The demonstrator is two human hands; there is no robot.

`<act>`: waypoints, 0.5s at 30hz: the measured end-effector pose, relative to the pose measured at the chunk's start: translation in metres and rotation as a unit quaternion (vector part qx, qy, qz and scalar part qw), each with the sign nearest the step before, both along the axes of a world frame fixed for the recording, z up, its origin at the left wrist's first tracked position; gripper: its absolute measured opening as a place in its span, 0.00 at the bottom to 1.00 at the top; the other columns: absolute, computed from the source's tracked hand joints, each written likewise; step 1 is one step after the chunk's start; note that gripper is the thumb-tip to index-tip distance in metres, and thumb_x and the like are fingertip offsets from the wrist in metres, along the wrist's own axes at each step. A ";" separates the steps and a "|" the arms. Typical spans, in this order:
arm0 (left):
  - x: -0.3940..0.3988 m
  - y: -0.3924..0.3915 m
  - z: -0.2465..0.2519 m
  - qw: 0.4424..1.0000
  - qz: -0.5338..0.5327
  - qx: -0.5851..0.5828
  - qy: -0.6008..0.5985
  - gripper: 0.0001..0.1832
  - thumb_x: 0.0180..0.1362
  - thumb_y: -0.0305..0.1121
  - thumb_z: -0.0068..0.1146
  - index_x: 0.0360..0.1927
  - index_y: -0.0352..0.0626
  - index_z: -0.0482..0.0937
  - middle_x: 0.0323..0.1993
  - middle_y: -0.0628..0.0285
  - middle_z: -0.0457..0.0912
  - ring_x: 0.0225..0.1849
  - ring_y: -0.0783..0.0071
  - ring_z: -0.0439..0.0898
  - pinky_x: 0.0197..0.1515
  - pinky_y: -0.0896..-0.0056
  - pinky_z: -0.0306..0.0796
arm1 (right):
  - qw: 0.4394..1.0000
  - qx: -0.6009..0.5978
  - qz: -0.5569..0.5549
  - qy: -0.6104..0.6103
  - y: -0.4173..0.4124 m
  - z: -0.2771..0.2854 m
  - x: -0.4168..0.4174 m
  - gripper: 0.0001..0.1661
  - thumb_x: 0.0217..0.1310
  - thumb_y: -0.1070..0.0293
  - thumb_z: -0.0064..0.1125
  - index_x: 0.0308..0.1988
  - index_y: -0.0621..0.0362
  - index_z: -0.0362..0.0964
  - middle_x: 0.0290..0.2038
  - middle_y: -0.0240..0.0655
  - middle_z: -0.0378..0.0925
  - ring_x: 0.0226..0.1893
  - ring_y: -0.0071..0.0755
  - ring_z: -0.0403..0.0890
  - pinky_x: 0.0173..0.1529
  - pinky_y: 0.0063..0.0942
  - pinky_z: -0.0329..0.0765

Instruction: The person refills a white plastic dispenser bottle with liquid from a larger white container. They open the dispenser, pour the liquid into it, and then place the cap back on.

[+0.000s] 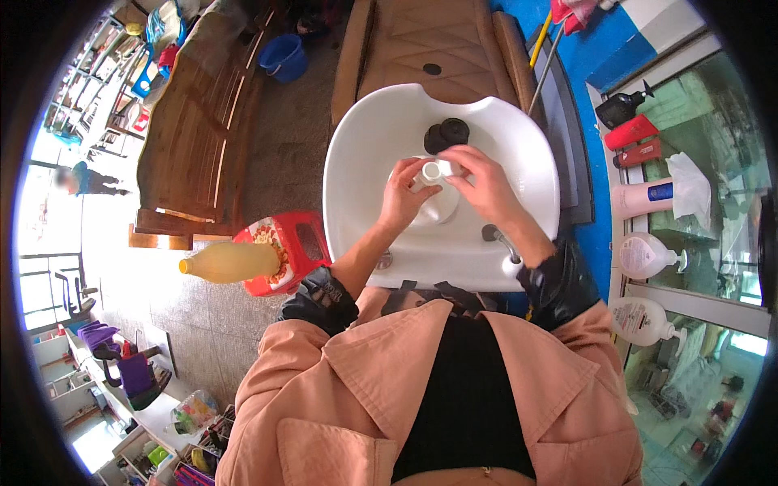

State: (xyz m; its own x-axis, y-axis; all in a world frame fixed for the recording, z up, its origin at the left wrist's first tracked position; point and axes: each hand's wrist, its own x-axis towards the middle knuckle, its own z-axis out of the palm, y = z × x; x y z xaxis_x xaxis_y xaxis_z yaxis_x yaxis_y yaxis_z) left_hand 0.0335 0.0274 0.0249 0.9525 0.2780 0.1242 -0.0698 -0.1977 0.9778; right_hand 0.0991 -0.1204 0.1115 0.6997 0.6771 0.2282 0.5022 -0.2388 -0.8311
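A white bottle (439, 209) stands in a white salon wash basin (352, 188) before me. The fingers of my left hand (401, 194) are closed around its upper part, by the neck. The round mouth (431, 171) of the bottle faces up and looks uncapped. Pinched in my right hand (489, 185), close beside that mouth, is a small white piece (448, 167), perhaps a cap; my fingers hide part of it. Two round black pieces (447, 135) lie in the basin just beyond my hands.
A brown padded wash chair (419, 36) adjoins the basin's far side. A faucet (501, 240) is by my right forearm. At left, a bottle of yellowish liquid (234, 262) stands on a red plastic stool (313, 243). Pump bottles (644, 255) line the right ledge. A person (91, 179) is far left.
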 end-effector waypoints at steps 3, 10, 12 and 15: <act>0.002 -0.002 0.010 0.998 -0.001 0.055 0.008 0.22 0.42 0.30 0.66 0.44 0.41 0.76 0.44 0.66 0.71 0.36 0.75 0.71 0.38 0.72 0.67 | 0.987 -0.081 0.100 -0.098 0.014 0.007 0.015 0.19 0.42 0.79 0.58 0.40 0.59 0.73 0.38 0.40 0.73 0.36 0.45 0.73 0.43 0.33 0.72; 0.008 -0.001 0.001 0.998 -0.014 0.054 0.012 0.21 0.41 0.31 0.67 0.41 0.40 0.77 0.44 0.67 0.72 0.36 0.74 0.70 0.38 0.72 0.66 | 0.952 -0.196 0.161 -0.175 0.020 -0.001 0.024 0.17 0.41 0.80 0.56 0.37 0.58 0.72 0.39 0.36 0.75 0.43 0.43 0.72 0.48 0.35 0.70; 0.005 -0.002 -0.003 0.999 -0.019 0.038 0.025 0.21 0.40 0.31 0.67 0.41 0.40 0.77 0.45 0.67 0.71 0.37 0.74 0.70 0.39 0.72 0.67 | 0.956 -0.175 0.170 -0.162 0.017 -0.002 0.023 0.16 0.42 0.80 0.56 0.37 0.58 0.72 0.39 0.36 0.75 0.42 0.43 0.72 0.47 0.35 0.70; 0.007 -0.005 -0.006 1.000 -0.017 0.020 0.001 0.21 0.40 0.31 0.68 0.41 0.41 0.77 0.45 0.67 0.71 0.40 0.74 0.72 0.40 0.72 0.67 | 0.964 -0.137 0.171 -0.149 0.011 -0.005 0.025 0.16 0.42 0.79 0.56 0.37 0.58 0.72 0.39 0.37 0.75 0.41 0.43 0.73 0.46 0.35 0.71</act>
State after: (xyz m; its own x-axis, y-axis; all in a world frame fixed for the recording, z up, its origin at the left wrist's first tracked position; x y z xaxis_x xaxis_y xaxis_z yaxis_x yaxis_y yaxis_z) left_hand 0.0409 0.0220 0.0190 0.9617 0.2394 0.1334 -0.0759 -0.2351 0.9690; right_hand 0.1240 -0.1095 0.1060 0.3560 0.9199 0.1644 0.7974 -0.2073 -0.5667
